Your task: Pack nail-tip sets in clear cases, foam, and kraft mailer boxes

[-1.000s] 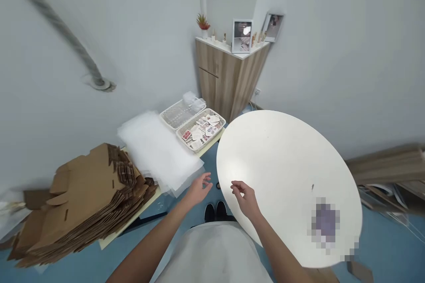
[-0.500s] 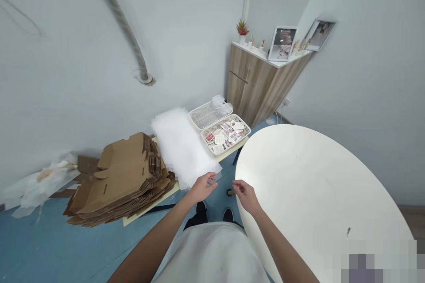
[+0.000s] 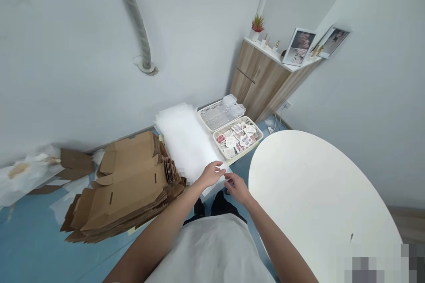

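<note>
White sheets (image 3: 186, 141) near left hand (image 3: 211, 174); right hand (image 3: 237, 188) close beside.

The light is soft and even, with lower-right pixelation.

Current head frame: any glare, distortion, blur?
Head view: white sheets look nearly washed out; head view: wide-lens stretch seems to skew the white table; head view: blocky pixelation hides the lower-right corner; head view: left hand and right hand stay readable.
</note>
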A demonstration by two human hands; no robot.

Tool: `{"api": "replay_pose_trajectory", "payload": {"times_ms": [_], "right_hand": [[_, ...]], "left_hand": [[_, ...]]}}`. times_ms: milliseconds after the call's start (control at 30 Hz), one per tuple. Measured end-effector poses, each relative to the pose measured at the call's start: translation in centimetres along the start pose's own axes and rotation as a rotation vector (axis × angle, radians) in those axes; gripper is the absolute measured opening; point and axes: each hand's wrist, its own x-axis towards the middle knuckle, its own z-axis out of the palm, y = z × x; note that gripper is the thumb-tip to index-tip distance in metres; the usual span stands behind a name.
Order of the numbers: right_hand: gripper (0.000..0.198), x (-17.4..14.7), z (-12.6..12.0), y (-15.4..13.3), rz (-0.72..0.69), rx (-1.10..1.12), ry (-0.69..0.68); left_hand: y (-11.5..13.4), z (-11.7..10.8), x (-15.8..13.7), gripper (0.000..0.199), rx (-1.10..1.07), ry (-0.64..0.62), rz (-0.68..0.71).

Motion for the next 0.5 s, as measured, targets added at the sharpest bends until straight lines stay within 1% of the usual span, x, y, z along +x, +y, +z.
{"api": "replay_pose_trajectory", "payload": {"times_ms": [100, 200, 267, 333, 433, 500], "right_hand": [[0.032, 1.4, -1.3, 0.5, -0.015, -0.099, 0.059], [0.033, 3.9, -2.9, 1.5, 0.022, -0.12, 0.136], [0.035, 5.8, -3.5, 2.1, 0.041, -0.124, 0.145], [0.036, 7.8, -3.8, 2.7, 0.032, -0.129, 0.139], [0.038, 10.5, -3.9, 3.5, 0.0, -0.147, 0.13], [0.039, 12.1, -3.8, 4.2, 0.006, -0.174, 0.127]], "left_hand": [[0.5, 0.3, 1.5, 0.044, -0.029, 0.002, -0.025], [0.9, 0.3, 3.1, 0.046, -0.077, 0.009, -0.065], [1.1, 0.3, 4.4, 0.047, -0.101, -0.005, -0.111], [1.3, 0.4, 5.9, 0.048, -0.106, -0.017, -0.15], [1.4, 0.6, 8.5, 0.052, -0.075, -0.005, -0.199], [1.5, 0.9, 10.4, 0.054, -0.037, -0.003, -0.244]]}}
